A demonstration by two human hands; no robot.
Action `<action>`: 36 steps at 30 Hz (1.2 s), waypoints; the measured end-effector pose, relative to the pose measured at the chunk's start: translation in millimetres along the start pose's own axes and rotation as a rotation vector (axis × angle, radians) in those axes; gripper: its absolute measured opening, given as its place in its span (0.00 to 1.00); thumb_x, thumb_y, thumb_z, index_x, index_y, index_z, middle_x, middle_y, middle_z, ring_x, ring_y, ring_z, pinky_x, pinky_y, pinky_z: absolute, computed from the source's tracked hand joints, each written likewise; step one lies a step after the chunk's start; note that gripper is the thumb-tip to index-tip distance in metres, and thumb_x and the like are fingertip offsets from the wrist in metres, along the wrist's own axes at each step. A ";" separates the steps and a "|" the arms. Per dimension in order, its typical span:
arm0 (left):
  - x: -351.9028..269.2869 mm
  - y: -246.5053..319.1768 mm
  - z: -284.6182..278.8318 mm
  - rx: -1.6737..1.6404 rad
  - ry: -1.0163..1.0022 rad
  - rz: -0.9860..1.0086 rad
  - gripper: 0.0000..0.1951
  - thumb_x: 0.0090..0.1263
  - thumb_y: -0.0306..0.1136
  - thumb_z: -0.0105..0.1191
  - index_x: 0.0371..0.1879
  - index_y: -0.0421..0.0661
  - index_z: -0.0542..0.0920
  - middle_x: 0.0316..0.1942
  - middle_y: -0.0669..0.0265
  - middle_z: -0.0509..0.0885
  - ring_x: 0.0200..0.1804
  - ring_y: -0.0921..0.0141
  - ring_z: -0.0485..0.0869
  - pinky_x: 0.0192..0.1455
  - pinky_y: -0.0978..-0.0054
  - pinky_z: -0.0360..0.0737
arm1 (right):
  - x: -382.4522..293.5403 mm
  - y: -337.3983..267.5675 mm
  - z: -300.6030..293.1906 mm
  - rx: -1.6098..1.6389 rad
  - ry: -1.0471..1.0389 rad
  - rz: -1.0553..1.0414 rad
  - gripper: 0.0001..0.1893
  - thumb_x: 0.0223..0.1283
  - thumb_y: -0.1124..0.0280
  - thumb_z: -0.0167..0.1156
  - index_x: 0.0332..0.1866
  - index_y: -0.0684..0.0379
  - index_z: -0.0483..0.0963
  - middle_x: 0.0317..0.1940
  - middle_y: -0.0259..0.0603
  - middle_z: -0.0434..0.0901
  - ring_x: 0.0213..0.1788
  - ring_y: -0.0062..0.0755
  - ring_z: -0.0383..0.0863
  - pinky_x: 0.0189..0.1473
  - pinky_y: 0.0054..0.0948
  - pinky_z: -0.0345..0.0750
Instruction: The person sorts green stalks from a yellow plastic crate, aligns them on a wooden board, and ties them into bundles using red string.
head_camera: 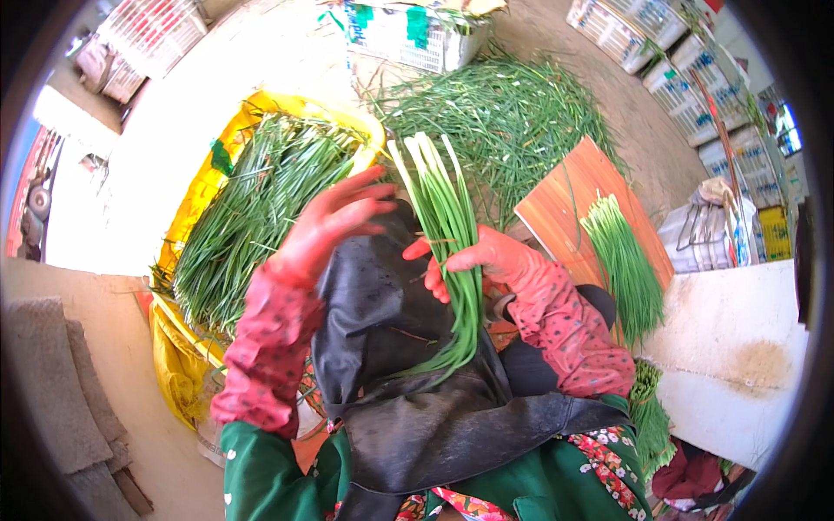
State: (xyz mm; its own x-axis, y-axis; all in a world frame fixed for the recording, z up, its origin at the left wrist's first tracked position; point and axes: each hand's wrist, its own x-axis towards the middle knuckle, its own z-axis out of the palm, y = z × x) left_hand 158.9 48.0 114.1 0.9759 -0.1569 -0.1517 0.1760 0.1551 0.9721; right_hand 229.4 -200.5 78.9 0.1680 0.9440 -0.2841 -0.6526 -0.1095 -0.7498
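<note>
My right hand (479,257), in a red rubber glove, grips a small bunch of long green garlic chives (446,202) around its middle. Their pale stem ends point up and away, and the leafy ends droop over the black apron (384,280) on my lap. My left hand (342,211), gloved the same way and slightly blurred, is raised with fingers spread and holds nothing. It hovers between the bunch and a large heap of chives (260,208) on a yellow sheet (189,215). At the right, a neat bundle of chives (619,260) rests on an orange wood-grain board (573,189).
Loose green leaves (502,117) cover the floor ahead. Beyond them stands a white crate (423,39). Stacked white crates (690,84) line the far right. A white panel (723,332) lies right of the board, with more chives (648,417) below it. Grey mats (55,384) lie at left.
</note>
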 end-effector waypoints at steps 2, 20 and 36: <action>22.7 -11.5 14.9 -0.267 -0.127 -0.019 0.38 0.64 0.50 0.57 0.68 0.40 0.61 0.62 0.52 0.73 0.61 0.60 0.75 0.61 0.61 0.73 | 2.2 -10.1 6.0 -0.063 -0.046 0.074 0.31 0.53 0.62 0.63 0.62 0.66 0.67 0.37 0.45 0.82 0.37 0.33 0.83 0.42 0.30 0.81; 93.2 10.2 19.1 0.073 0.059 0.195 0.11 0.68 0.35 0.56 0.41 0.40 0.82 0.37 0.67 0.85 0.38 0.74 0.82 0.44 0.75 0.78 | -13.2 -24.8 16.3 -1.195 0.806 -0.611 0.26 0.57 0.67 0.63 0.63 0.48 0.69 0.34 0.38 0.82 0.35 0.31 0.83 0.39 0.29 0.80; 135.1 76.5 74.2 0.572 0.068 0.316 0.11 0.70 0.37 0.55 0.42 0.43 0.81 0.34 0.68 0.84 0.38 0.76 0.81 0.42 0.78 0.77 | -35.1 8.6 -5.6 -0.980 1.105 -0.552 0.38 0.50 0.59 0.69 0.66 0.58 0.63 0.52 0.51 0.78 0.55 0.45 0.78 0.55 0.36 0.75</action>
State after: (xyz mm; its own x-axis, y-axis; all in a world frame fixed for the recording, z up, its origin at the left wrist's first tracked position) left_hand 294.7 -33.7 181.3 0.9787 -0.1234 0.1638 -0.1981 -0.3621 0.9108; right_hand 222.1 -236.3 79.1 0.9348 0.2973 0.1944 0.3083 -0.4072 -0.8598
